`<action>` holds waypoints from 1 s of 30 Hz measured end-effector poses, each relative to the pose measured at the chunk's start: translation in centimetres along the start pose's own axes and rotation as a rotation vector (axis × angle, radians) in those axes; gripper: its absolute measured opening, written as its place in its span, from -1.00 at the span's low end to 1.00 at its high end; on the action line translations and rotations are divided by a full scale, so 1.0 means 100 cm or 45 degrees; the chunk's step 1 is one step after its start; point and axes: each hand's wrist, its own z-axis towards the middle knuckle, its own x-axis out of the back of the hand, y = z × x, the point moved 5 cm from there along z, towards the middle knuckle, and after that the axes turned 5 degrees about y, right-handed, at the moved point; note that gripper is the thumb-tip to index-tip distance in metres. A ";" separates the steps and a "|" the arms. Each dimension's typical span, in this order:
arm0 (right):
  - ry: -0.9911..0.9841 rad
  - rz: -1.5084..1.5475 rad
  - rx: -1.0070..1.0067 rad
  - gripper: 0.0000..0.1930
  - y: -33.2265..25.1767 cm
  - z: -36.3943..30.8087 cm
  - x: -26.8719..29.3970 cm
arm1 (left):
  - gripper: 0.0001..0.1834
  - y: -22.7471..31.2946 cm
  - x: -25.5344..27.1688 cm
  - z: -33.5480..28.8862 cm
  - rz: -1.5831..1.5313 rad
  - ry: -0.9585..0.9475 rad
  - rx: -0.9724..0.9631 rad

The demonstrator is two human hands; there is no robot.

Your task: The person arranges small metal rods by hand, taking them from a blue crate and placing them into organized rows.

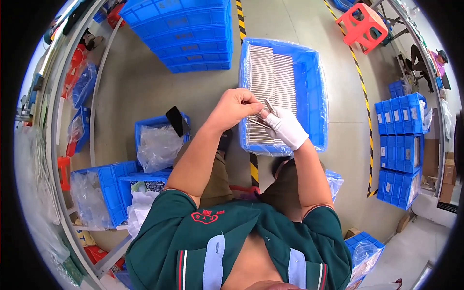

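Note:
My left hand (233,110) is bare, with thumb and fingers pinched together at the fingertips of my right hand. What lies in that pinch is too small to make out. A white glove covers my right hand (288,129), its fingertips left bare, and it is closed on a few shiny metal rods (271,107) that point different ways. Both hands hover over a blue plastic crate (311,96) lined with clear film. Inside the crate, slim metal rods (284,79) lie stacked side by side in two long columns, filling its left part.
Stacked blue crates (193,48) stand at the far left. A black phone (178,121) rests on a bag-covered crate at my left. More blue crates (400,150) are piled at the right, with a red stool (363,26) beyond. Metal rack posts (54,145) line the left.

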 end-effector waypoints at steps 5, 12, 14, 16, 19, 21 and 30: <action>-0.056 0.083 0.007 -0.68 0.005 0.004 0.000 | -0.86 -0.010 0.013 0.005 -0.115 0.176 -0.019; -0.165 0.200 -0.070 -0.57 0.000 -0.008 -0.007 | -0.85 -0.002 0.000 0.003 -0.319 -0.052 0.088; -0.171 0.245 -0.074 -0.59 -0.001 -0.009 -0.009 | -0.86 -0.001 0.000 0.002 -0.299 -0.058 0.095; -0.134 0.211 -0.086 -0.58 -0.001 -0.009 -0.008 | -0.86 -0.001 0.000 0.003 -0.282 -0.071 0.103; -0.111 0.102 -0.065 -0.56 0.003 -0.007 -0.003 | -0.88 -0.002 -0.002 0.003 -0.220 -0.167 0.092; -0.077 -0.006 -0.031 -0.55 0.006 -0.003 -0.002 | -0.89 -0.003 0.000 0.002 -0.121 -0.109 0.134; -0.008 -0.131 -0.008 -0.53 -0.003 -0.005 -0.001 | -0.87 -0.014 -0.005 0.003 -0.281 -0.018 0.124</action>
